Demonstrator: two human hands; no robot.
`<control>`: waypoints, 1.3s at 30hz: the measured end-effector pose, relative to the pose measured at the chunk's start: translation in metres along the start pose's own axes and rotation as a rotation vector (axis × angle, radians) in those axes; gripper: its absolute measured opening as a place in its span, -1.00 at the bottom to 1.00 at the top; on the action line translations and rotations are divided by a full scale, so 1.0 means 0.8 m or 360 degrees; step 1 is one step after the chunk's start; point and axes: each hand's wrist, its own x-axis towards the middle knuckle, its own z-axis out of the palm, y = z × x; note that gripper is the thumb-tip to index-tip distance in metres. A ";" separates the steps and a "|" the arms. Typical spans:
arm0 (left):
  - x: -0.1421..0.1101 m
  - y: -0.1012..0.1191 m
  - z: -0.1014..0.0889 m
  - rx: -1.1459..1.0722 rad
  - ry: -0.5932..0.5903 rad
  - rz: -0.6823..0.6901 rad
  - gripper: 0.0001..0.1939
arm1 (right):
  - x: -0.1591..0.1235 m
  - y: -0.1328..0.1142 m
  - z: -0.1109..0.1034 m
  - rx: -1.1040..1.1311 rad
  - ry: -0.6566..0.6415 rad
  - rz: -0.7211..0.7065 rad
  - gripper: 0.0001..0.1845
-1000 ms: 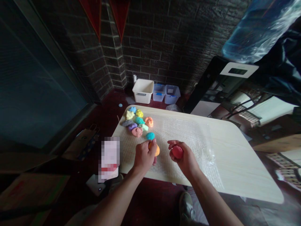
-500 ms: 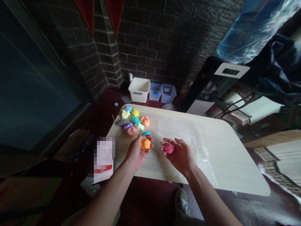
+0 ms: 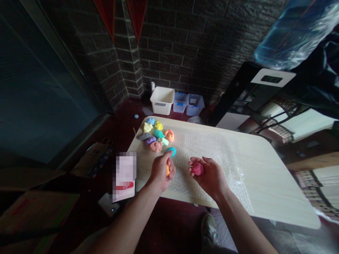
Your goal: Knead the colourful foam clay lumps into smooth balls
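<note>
My left hand (image 3: 162, 171) is curled around an orange ball of modelling clay (image 3: 167, 170), and only a strip of it shows between thumb and fingers. Palm up, my right hand (image 3: 209, 173) cradles a dark pink ball of modelling clay (image 3: 197, 169) on its slightly bent fingers. Just beyond my left thumb, a turquoise clay lump (image 3: 171, 151) rests on the bubble wrap (image 3: 182, 190). Farther back at the left lie several other lumps, among them a salmon one (image 3: 155, 146), a peach-orange one (image 3: 169, 135) and a yellow one (image 3: 158, 125).
The pale wooden table (image 3: 280, 183) stretches off to the right. Behind it on the floor stand a white basket (image 3: 162, 106) and two clear plastic bins. A water dispenser (image 3: 235, 95) rises at the back right. A paper bag (image 3: 91, 158) stands on the floor to the left.
My left hand has turned and closed its fingers over the orange clay, which lay exposed on the open palm. The right hand keeps its hold. The whole view has shifted slightly.
</note>
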 end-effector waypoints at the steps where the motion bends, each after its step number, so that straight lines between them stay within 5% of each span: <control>1: -0.001 0.000 0.001 0.0021 -0.0002 0.0005 -0.48 | 0.001 0.000 -0.001 0.0001 -0.0009 0.0003 -0.69; 7: 0.007 -0.007 -0.001 0.0222 0.0102 0.0108 -0.50 | -0.002 -0.002 -0.003 0.0038 -0.0070 0.0035 -0.69; 13: 0.023 -0.012 -0.016 0.0500 0.0348 0.0476 -0.69 | -0.007 0.000 0.001 0.0039 -0.0186 0.0028 -0.67; 16: 0.025 -0.013 -0.023 0.0757 0.0318 0.0873 -0.77 | -0.008 0.002 0.001 -0.0035 -0.0186 -0.0069 -0.66; 19: 0.024 -0.017 -0.032 0.1341 0.0292 0.1466 -0.74 | -0.008 0.003 0.002 -0.0025 -0.0153 -0.0055 -0.69; 21: 0.023 -0.022 -0.038 0.1701 0.0288 0.1679 -0.73 | -0.007 0.003 0.002 0.0057 -0.0077 0.0007 -0.75; 24: 0.022 -0.029 -0.045 0.2079 0.0232 0.1743 -0.63 | -0.006 0.000 0.002 0.0167 0.0062 0.0053 -0.76; 27: 0.020 -0.032 -0.049 0.2298 0.0192 0.1714 -0.55 | -0.006 -0.004 0.002 0.0178 0.0133 0.0026 -0.57; 32: 0.014 -0.032 -0.045 0.2484 0.0328 0.1607 -0.53 | -0.009 -0.007 0.002 0.0108 0.0266 -0.0046 -0.46; 36: 0.008 -0.026 -0.035 0.2350 0.0429 0.1676 -0.58 | -0.012 -0.005 0.005 0.0040 0.0373 -0.0125 -0.44; 39: -0.004 -0.027 -0.021 0.1904 0.0254 0.1796 -0.77 | -0.013 -0.002 0.011 0.0001 0.0419 -0.0220 -0.46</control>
